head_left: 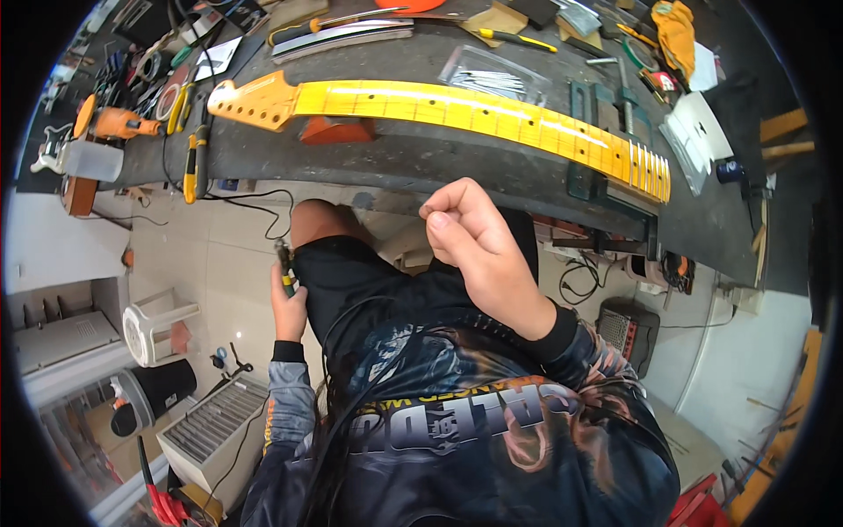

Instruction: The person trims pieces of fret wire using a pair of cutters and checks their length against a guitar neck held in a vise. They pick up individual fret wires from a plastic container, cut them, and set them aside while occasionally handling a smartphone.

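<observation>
A glossy yellow guitar neck [439, 104] lies across the bench, its headstock at the left. Toward its right end, several silvery fret wires [648, 171] lie across the fretboard. Beneath the headstock end sits an orange-red block [338, 130]. My right hand [483, 255] is raised in front of the bench edge, thumb and forefinger pinched together; whatever is between them is too small to name. Low beside my left thigh, my left hand [288, 307] is closed around pliers [285, 268] with dark and yellow grips.
Behind the neck stands a clear plastic tray [496, 77] of thin metal strips. Other pliers [195, 162] hang over the bench's front edge at left, near an orange power tool [123, 121]. A yellow glove [674, 39] lies at the back right. A dark green clamp [583, 176] sits under the neck.
</observation>
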Action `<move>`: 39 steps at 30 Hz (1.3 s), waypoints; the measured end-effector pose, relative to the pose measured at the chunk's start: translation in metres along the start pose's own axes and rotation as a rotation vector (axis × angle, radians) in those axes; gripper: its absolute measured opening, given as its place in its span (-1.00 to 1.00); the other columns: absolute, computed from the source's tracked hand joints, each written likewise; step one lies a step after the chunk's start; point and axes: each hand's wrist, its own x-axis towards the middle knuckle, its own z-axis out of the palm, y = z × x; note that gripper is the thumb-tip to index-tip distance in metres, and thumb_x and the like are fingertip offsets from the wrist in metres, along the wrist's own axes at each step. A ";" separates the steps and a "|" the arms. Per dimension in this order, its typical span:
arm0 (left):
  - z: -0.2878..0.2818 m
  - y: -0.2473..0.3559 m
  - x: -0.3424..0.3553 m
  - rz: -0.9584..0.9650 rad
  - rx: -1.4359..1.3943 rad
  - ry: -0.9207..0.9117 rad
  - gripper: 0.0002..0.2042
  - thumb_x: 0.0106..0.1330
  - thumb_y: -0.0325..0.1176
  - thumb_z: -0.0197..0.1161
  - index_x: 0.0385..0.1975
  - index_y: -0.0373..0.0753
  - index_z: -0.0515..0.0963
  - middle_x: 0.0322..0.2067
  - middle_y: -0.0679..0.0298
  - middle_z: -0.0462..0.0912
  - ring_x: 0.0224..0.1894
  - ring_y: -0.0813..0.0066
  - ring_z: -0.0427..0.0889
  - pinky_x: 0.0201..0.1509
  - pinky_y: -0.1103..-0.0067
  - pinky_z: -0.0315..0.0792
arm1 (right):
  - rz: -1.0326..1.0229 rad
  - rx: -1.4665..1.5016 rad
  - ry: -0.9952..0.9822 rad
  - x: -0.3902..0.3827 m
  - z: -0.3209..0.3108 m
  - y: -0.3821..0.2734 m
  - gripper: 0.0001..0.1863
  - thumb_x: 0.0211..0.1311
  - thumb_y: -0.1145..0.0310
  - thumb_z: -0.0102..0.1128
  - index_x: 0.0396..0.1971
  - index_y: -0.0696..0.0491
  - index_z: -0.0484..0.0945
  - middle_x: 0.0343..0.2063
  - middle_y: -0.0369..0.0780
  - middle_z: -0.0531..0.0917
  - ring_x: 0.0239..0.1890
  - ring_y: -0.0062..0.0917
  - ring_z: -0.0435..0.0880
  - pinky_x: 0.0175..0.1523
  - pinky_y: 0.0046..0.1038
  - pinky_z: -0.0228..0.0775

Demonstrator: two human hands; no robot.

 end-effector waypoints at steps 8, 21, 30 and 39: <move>0.005 0.108 0.000 0.152 -0.517 0.118 -0.66 0.64 -0.58 0.24 0.34 -0.42 0.51 -0.23 0.27 0.60 -0.24 0.44 0.64 -0.09 0.48 0.54 | -0.147 -0.186 0.104 -0.017 -0.017 -0.033 -0.89 0.67 0.43 0.32 0.01 0.13 0.65 -0.15 -0.39 0.67 -0.13 -0.76 0.56 0.03 -0.59 0.45; 0.125 0.331 -0.005 0.152 -0.679 -0.741 -0.54 0.46 -0.51 0.58 0.27 -0.31 0.53 -0.14 0.28 0.76 -0.09 0.58 0.73 -0.03 0.60 0.58 | 0.053 0.131 0.082 -0.041 -0.045 -0.034 -0.89 0.68 0.37 0.31 0.02 0.06 0.64 -0.11 -0.39 0.68 -0.09 -0.73 0.56 0.07 -0.55 0.42; 0.147 0.359 -0.013 -0.215 -0.998 -0.920 -0.45 0.37 -0.52 0.62 0.25 -0.20 0.44 -0.18 0.25 0.76 -0.16 0.42 0.87 -0.12 0.55 0.72 | -0.547 -0.963 0.048 -0.075 -0.067 -0.051 -0.06 0.13 0.50 0.71 0.52 0.05 0.40 0.14 -0.11 0.64 0.20 -0.15 0.65 0.29 -0.17 0.56; 0.165 0.368 -0.012 -0.198 -0.957 -1.007 -0.49 0.46 -0.57 0.55 0.31 -0.26 0.44 -0.15 0.27 0.70 -0.08 0.36 0.86 0.05 0.45 0.72 | -0.561 -0.980 0.073 -0.080 -0.088 -0.067 -0.16 0.09 0.47 0.73 0.40 0.05 0.50 0.09 -0.12 0.69 0.17 -0.12 0.70 0.30 -0.13 0.54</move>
